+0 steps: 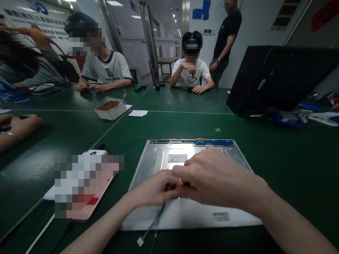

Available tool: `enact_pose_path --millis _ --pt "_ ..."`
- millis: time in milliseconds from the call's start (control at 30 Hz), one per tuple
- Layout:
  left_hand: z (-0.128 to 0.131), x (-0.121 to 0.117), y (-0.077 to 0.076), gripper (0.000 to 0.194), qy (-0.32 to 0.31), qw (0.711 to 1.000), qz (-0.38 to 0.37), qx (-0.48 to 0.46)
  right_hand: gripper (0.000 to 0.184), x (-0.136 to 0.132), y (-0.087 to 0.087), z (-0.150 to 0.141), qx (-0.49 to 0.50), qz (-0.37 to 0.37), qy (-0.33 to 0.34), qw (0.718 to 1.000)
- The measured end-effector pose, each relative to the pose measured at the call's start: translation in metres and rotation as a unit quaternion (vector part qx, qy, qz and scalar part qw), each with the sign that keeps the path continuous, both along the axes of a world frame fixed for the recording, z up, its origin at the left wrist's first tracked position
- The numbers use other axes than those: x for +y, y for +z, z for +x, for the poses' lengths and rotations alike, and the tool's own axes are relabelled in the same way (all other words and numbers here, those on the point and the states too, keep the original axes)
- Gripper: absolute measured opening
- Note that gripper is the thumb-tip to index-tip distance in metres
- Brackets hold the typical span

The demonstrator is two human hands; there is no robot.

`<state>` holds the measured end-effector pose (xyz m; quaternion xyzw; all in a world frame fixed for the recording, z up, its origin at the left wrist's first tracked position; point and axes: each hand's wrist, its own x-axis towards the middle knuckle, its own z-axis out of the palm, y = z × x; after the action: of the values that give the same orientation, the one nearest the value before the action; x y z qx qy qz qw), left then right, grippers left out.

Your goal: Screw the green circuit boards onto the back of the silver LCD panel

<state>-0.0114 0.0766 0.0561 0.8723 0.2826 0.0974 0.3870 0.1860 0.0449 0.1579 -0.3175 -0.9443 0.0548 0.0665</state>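
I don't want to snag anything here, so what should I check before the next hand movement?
1. Flat silver metal panel lies flat on the green tabletop: ok.
2. Left hand and right hand both over the panel: ok.
3. Small red item by the right fingertips held securely: cannot tell, mostly hidden.
4. Thin dark cable kept within the panel: not ok, it crosses the near edge, its small white plug beyond.
5. Pink flat phone apart from the panel: ok.

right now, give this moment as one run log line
left hand: at dark cable; right hand: at partly hidden red part; both: over metal-backed display panel; white connector: unplugged
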Motion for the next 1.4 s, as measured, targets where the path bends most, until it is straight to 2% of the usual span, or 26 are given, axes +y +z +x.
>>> enact_pose_path --millis 167,367,567,700,800,967,1067,1167,1300,1400 --pt "0.001 0.001 -0.001 0.017 -0.003 1.000 -0.003 -0.009 0.010 -0.001 0.005 0.001 0.016 -0.025 0.015 0.999" --pt "0.000 0.001 -0.002 0.009 -0.005 1.000 -0.013 0.020 0.014 0.000 0.008 0.000 0.003 -0.049 0.021 0.999" --pt "0.002 0.001 0.001 0.012 -0.003 1.000 -0.009 0.005 0.011 -0.002 0.005 0.000 0.007 -0.038 0.024 0.999" --pt "0.002 -0.001 0.006 0.017 0.011 1.000 -0.020 0.018 0.008 -0.004 0.000 -0.004 0.014 0.013 -0.013 1.000" --pt "0.003 -0.003 0.009 0.010 0.020 0.999 -0.027 0.016 0.013 -0.004 -0.003 -0.006 0.011 0.035 -0.026 0.999" --pt "0.002 -0.004 0.005 0.019 0.027 0.999 -0.030 0.013 0.005 -0.004 0.001 -0.004 0.010 -0.006 0.008 1.000" --pt "0.001 -0.003 0.000 0.014 0.023 0.999 -0.041 0.004 0.011 -0.004 0.005 -0.001 0.020 -0.049 0.034 0.998" --pt "0.000 -0.002 -0.003 0.008 0.049 0.998 -0.035 0.001 0.021 -0.004 0.006 0.001 0.027 -0.073 0.058 0.995" --pt "-0.001 -0.002 -0.004 0.009 0.031 0.999 -0.033 0.017 0.014 -0.003 0.003 0.001 0.021 -0.028 0.021 0.999" --pt "-0.001 -0.002 -0.001 0.013 0.007 0.999 -0.030 0.020 0.020 -0.001 0.000 -0.001 0.005 -0.005 -0.029 1.000"
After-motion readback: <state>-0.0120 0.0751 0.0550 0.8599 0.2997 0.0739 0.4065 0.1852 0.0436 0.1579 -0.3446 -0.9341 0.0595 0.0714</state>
